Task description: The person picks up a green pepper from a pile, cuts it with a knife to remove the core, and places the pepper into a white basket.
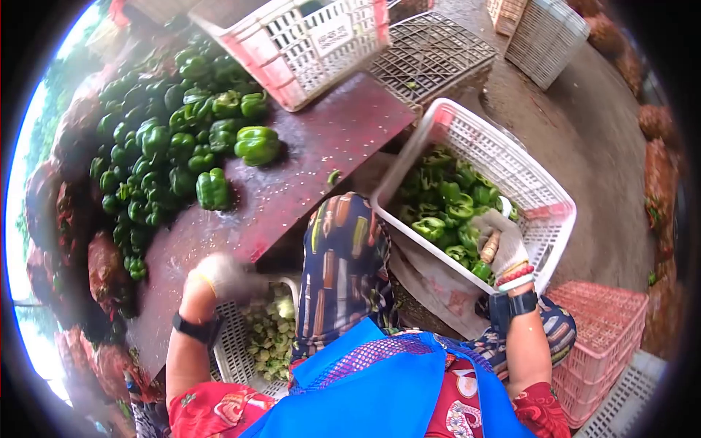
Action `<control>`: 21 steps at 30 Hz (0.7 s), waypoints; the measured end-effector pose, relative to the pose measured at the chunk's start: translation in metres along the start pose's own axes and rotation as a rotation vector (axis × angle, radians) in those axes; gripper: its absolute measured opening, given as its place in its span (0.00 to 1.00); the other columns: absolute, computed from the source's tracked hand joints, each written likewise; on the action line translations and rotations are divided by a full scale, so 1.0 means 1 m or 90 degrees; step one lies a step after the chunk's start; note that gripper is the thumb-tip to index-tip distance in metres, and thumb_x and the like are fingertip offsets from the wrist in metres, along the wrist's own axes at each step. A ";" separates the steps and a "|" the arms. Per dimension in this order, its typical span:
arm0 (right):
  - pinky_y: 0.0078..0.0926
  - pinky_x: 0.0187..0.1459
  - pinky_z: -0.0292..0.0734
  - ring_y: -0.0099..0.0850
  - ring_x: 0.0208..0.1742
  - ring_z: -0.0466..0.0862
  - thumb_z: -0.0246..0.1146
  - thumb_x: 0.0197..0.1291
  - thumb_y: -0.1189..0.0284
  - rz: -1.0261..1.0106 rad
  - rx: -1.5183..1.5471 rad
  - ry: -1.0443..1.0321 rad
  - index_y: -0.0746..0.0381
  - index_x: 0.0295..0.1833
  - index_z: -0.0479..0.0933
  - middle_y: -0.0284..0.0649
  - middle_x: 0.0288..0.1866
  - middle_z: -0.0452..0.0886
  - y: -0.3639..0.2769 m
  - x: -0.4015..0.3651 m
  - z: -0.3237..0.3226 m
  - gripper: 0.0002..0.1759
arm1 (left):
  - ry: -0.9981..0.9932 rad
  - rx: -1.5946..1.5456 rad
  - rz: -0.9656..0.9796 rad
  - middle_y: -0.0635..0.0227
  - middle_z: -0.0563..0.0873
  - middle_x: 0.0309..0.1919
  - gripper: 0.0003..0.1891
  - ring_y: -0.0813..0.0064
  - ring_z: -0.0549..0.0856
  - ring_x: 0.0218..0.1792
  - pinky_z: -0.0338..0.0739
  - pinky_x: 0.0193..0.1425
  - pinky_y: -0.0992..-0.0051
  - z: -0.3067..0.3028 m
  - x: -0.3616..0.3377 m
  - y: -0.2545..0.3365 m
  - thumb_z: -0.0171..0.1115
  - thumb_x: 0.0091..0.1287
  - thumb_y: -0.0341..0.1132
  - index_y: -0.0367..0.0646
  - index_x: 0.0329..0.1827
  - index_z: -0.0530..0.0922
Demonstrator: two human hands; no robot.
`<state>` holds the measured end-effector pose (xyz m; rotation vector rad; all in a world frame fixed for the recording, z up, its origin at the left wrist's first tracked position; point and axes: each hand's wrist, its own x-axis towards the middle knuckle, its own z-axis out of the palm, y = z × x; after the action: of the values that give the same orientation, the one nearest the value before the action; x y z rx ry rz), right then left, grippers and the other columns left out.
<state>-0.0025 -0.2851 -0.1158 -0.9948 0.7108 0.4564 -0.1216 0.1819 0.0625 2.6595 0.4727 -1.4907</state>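
My right hand (504, 247), in a light glove, is closed around a tan, stick-like handle (489, 247). It rests at the near corner of a white crate (556, 213) holding green peppers (445, 208). Blurred and also gloved, my left hand (223, 277) sits at the edge of a dark red table (321, 139), just above a low crate (228, 343) of pale green pieces (272, 330). Whether it holds anything is unclear. A large pile of green peppers (175, 146) covers the table's left part.
A pink-rimmed white crate (307, 44) stands on the table's far end, with a dark grey crate (431, 51) beside it. More white crates (548, 29) sit at top right and a pink crate (599, 328) at lower right. Mesh sacks (73, 219) line the left side.
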 end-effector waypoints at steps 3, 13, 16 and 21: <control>0.18 0.30 0.83 0.19 0.30 0.80 0.64 0.77 0.61 0.027 0.164 -0.074 0.62 0.66 0.72 0.46 0.49 0.82 0.005 0.000 0.000 0.21 | 0.451 -0.300 -0.021 0.39 0.89 0.47 0.38 0.50 0.90 0.54 0.83 0.58 0.60 -0.010 0.104 -0.041 0.73 0.62 0.58 0.35 0.65 0.79; 0.19 0.29 0.69 0.17 0.26 0.72 0.64 0.76 0.63 0.069 0.055 -0.166 0.65 0.47 0.79 0.33 0.30 0.78 0.010 -0.024 0.024 0.14 | 0.595 -0.801 0.236 0.59 0.90 0.50 0.35 0.62 0.90 0.50 0.85 0.57 0.66 -0.087 0.242 0.001 0.81 0.56 0.47 0.40 0.64 0.80; 0.17 0.23 0.68 0.17 0.22 0.73 0.63 0.76 0.63 -0.029 0.009 -0.156 0.65 0.48 0.80 0.34 0.29 0.79 0.007 -0.036 0.042 0.15 | 0.152 -1.262 0.630 0.53 0.86 0.61 0.25 0.58 0.87 0.59 0.85 0.58 0.61 -0.081 0.218 0.021 0.66 0.76 0.41 0.40 0.72 0.76; 0.15 0.14 0.72 0.18 0.16 0.76 0.64 0.74 0.64 -0.148 -0.159 -0.263 0.67 0.63 0.77 0.39 0.38 0.86 -0.012 -0.067 0.052 0.21 | -0.150 -1.219 0.701 0.46 0.81 0.68 0.35 0.46 0.83 0.66 0.82 0.67 0.50 -0.070 0.100 0.128 0.66 0.75 0.48 0.37 0.78 0.68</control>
<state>-0.0233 -0.2473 -0.0418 -1.1553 0.1664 0.5328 0.0223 0.0976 0.0025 0.7912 0.1142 -0.3416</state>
